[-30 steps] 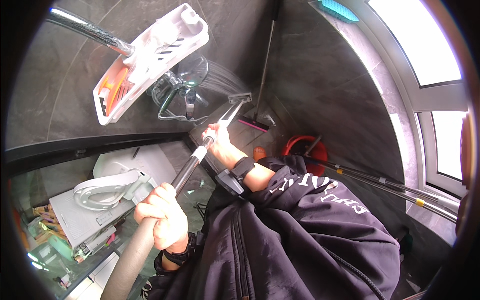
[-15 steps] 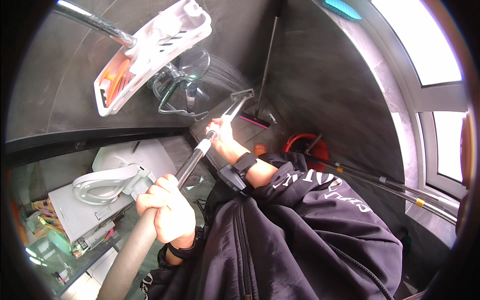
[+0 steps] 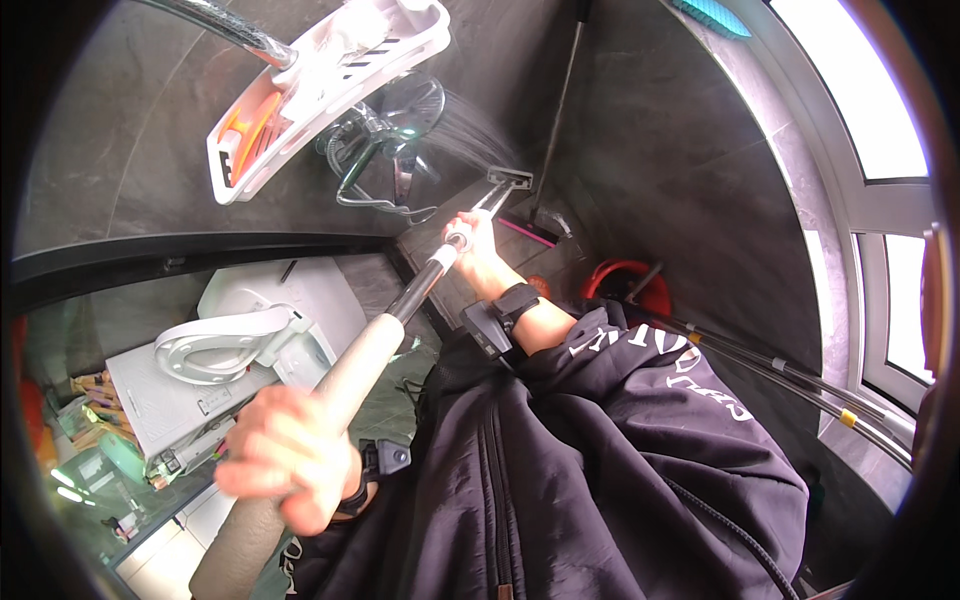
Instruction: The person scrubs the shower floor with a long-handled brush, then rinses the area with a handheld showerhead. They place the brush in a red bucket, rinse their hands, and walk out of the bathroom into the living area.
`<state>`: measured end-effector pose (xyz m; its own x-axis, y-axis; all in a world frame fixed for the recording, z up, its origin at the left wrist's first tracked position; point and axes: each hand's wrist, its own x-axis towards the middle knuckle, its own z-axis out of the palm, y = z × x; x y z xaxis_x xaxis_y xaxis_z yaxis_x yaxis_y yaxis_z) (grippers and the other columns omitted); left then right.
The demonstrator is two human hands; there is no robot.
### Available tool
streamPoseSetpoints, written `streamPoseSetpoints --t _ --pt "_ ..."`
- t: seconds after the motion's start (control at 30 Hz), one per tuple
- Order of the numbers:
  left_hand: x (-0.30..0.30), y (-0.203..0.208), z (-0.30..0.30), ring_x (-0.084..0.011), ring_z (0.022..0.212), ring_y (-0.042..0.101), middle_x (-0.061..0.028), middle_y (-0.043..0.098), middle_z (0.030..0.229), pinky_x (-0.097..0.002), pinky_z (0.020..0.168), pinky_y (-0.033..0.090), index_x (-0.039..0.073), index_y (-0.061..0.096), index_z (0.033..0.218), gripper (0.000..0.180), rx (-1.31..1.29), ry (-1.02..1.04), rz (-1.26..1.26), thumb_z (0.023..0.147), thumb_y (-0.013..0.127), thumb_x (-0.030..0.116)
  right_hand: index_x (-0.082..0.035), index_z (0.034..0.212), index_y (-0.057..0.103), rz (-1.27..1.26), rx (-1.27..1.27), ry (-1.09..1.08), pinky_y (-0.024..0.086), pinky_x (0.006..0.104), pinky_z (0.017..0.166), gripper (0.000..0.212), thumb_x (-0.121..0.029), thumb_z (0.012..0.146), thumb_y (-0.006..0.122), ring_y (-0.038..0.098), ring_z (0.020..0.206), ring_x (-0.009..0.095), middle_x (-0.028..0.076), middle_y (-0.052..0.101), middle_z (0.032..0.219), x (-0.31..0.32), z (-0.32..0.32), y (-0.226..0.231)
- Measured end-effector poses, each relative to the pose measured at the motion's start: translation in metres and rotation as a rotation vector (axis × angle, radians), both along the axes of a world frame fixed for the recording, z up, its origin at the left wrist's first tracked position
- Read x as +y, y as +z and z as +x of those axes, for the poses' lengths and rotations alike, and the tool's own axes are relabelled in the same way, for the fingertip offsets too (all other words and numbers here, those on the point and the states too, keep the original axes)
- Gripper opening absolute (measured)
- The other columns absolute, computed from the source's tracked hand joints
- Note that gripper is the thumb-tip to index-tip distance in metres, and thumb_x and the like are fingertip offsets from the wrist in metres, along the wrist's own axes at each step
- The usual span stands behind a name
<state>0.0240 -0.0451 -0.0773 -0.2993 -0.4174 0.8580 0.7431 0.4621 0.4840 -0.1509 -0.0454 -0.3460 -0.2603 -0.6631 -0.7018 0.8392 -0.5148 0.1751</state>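
Note:
A mop (image 3: 360, 370) with a metal pole and a thick pale foam grip runs from the lower left up to its flat head (image 3: 510, 178) in the floor corner. My right hand (image 3: 472, 238) is wrapped round the metal pole beyond a white collar. Blurred by motion, my left hand (image 3: 290, 455) lies loosely round the foam grip lower down. Water sprays toward the mop head from a shower head (image 3: 415, 105) on the left wall. Both my wrists carry dark bands with a small device.
A pink-edged broom (image 3: 530, 230) leans in the corner. To the right are a red bucket (image 3: 650, 290) and several metal poles (image 3: 780, 372). A white shelf (image 3: 340, 90) juts from the left wall. Behind a dark-framed partition (image 3: 200, 248) stands a toilet (image 3: 225, 345) with its seat raised.
My left hand has slid back down the foam grip, its fingers looser. My right hand keeps its hold on the pole. The mop head has turned slightly, and the whole view has shifted.

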Motion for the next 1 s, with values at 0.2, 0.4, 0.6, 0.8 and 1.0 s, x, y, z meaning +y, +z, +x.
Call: streamPoseSetpoints --t 0.2,0.4,0.6,0.8,1.0 --pt "0.019 0.039 -0.008 -0.0082 0.040 0.034 0.0038 0.040 0.054 -0.0239 0.038 0.025 0.009 0.037 0.076 0.023 -0.028 0.150 0.106 0.086 0.045 0.029 -0.006 0.068 0.040 0.024 -0.127 -0.007 0.046 0.0287 0.047 0.011 -0.007 0.066 0.050 0.046 0.047 0.017 0.005 0.043 0.056 0.004 0.008 0.036" --pt "0.022 0.018 -0.018 -0.0076 0.043 0.031 0.0045 0.031 0.051 -0.0225 0.046 0.027 0.010 0.034 0.074 0.025 -0.193 0.435 0.223 0.091 0.031 0.028 -0.003 0.075 0.039 0.158 0.148 0.073 0.047 0.0298 0.049 0.009 -0.002 0.073 0.048 0.046 0.050 0.018 0.007 0.043 0.062 0.003 0.004 0.021" --pt "0.023 0.010 0.004 -0.0078 0.044 0.032 0.0037 0.033 0.056 -0.0214 0.046 0.026 0.010 0.034 0.081 0.023 0.071 0.390 0.351 0.092 0.030 0.029 -0.004 0.075 0.039 0.092 0.082 0.004 0.047 0.0289 0.047 0.010 -0.003 0.073 0.048 0.045 0.049 0.017 0.006 0.043 0.060 -0.002 -0.003 0.013" --pt "0.035 0.023 -0.012 -0.0110 0.056 0.043 0.0019 0.044 0.067 -0.0262 0.053 0.031 0.012 0.036 0.084 0.028 -0.125 0.088 0.173 0.088 0.044 0.039 -0.005 0.071 0.039 0.103 0.035 0.019 0.047 0.0286 0.045 0.011 -0.004 0.070 0.050 0.045 0.047 0.016 0.004 0.043 0.057 0.004 0.000 0.017" --pt "0.037 0.025 -0.005 -0.0104 0.048 0.041 0.0026 0.042 0.059 -0.0246 0.047 0.029 0.011 0.038 0.076 0.029 -0.164 0.034 0.182 0.085 0.052 0.035 -0.005 0.068 0.044 -0.033 0.048 -0.043 0.049 0.0290 0.048 0.008 -0.006 0.068 0.052 0.048 0.048 0.016 0.005 0.046 0.056 0.008 0.001 0.006"
